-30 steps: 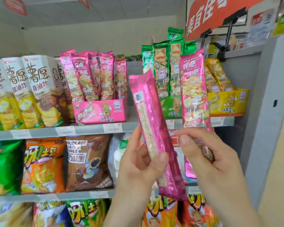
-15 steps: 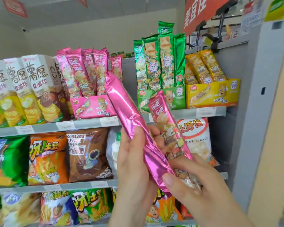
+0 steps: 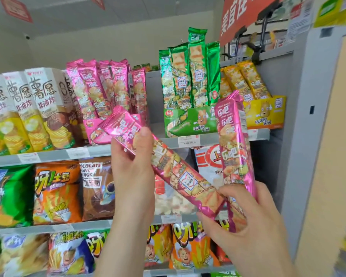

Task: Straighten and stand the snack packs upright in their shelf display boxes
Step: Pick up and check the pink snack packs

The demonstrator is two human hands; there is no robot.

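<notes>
On the top shelf (image 3: 48, 155) three display boxes stood in a row: a pink box (image 3: 97, 132) at left, a green box (image 3: 190, 120) in the middle and a yellow box (image 3: 266, 114) at right. About six pink packs stood in the pink box (image 3: 102, 86), leaning left. At least four green packs (image 3: 196, 76) stood upright in the green one, and at least two yellow packs (image 3: 246, 80) leaned back in the yellow one. Two more pink packs were out of the box, one per grip. The left grip (image 3: 134, 172) pinched the tilted pink pack (image 3: 168, 166) near its upper end, thumb on the printed face and fingers behind. That pack ran from the front of the pink box down to the right. The right grip (image 3: 248, 222) was curled round the lower end of the upright pink pack (image 3: 235, 148), whose top reached up between the green and yellow boxes. One right fingertip also lay on the tilted pack's lower end. Versus half a second before, the left pack had turned from its plain foil back to its printed front. The right pack had gone from a low slant under the other pack to nearly vertical. Both held packs were in front of the shelves, well below the standing rows. Neither one touched a box as far as could be seen.
</notes>
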